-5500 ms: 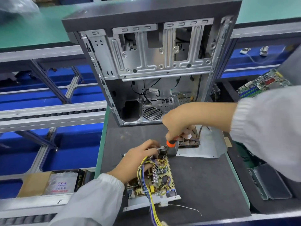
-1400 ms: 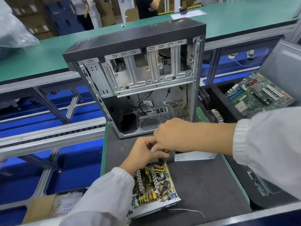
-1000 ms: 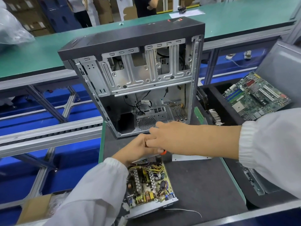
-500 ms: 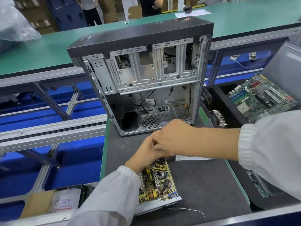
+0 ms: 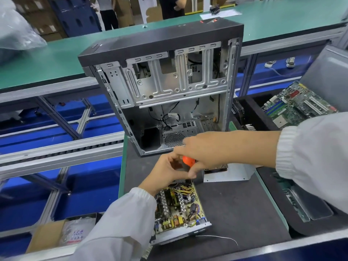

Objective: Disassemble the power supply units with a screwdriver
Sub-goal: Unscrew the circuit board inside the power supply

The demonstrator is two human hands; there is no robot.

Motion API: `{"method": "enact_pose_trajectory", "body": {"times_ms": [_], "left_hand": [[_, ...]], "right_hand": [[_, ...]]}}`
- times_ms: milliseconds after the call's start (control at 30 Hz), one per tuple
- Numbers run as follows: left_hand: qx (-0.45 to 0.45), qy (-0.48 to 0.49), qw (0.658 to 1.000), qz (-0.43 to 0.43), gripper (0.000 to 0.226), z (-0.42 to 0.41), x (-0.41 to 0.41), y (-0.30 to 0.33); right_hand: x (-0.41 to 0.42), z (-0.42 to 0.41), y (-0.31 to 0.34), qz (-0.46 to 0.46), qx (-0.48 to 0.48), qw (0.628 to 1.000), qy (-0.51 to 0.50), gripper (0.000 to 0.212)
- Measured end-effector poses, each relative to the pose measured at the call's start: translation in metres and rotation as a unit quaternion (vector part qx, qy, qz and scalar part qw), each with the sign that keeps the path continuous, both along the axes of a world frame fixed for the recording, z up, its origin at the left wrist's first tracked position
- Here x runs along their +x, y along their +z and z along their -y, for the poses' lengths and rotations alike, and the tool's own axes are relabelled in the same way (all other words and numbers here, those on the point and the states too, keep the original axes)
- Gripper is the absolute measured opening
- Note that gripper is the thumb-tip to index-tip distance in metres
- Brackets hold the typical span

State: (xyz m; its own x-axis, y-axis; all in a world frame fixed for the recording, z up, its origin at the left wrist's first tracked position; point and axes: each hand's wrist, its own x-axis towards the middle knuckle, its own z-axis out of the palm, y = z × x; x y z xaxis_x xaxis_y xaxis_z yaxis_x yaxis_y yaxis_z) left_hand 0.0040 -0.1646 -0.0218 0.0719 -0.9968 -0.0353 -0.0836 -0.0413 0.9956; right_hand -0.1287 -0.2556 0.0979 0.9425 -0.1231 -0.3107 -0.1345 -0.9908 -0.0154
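An opened power supply unit lies on the dark mat, its yellow circuit board and wires exposed in a metal tray. My left hand curls over its far end, gripping the housing there. My right hand reaches in from the right and is closed around a screwdriver with an orange handle; its tip is hidden between my hands. A bent metal cover of the unit lies just behind, partly hidden by my right arm.
An empty computer case stands upright behind the mat. A black bin at right holds a green motherboard. A cardboard box with a plastic bag sits at lower left. A conveyor rail runs left.
The orange screwdriver handle now shows between my hands, where it was covered half a second ago. Both hands stay at the unit's far end; the view has shifted slightly.
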Motion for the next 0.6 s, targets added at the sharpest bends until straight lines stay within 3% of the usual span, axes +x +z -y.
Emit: {"method": "enact_pose_trajectory", "body": {"times_ms": [133, 233, 333, 367, 500, 600], "left_hand": [[-0.012, 0.03, 0.999, 0.002, 0.035, 0.008, -0.009, 0.0], [0.024, -0.028, 0.999, -0.008, 0.034, 0.008, -0.004, 0.003], [0.044, -0.097, 0.994, -0.006, 0.013, 0.007, 0.006, 0.007], [0.037, -0.105, 0.994, -0.014, 0.011, 0.008, 0.009, 0.006], [0.02, -0.067, 0.997, 0.014, 0.03, 0.011, 0.005, 0.008], [-0.001, -0.017, 1.0, 0.012, 0.025, 0.008, 0.0, -0.001]], "right_hand": [[0.006, -0.006, -0.013, 0.019, -0.117, 0.992, -0.048, 0.038], [0.006, -0.004, -0.017, -0.001, -0.073, 0.996, -0.056, 0.027], [-0.002, 0.0, -0.013, -0.033, -0.01, 0.999, -0.023, 0.018], [-0.003, 0.001, -0.011, -0.04, -0.012, 0.999, -0.009, 0.023], [-0.002, 0.005, -0.008, -0.066, -0.061, 0.995, 0.034, 0.042], [-0.004, 0.008, -0.007, -0.059, -0.005, 0.998, 0.009, 0.039]]}}
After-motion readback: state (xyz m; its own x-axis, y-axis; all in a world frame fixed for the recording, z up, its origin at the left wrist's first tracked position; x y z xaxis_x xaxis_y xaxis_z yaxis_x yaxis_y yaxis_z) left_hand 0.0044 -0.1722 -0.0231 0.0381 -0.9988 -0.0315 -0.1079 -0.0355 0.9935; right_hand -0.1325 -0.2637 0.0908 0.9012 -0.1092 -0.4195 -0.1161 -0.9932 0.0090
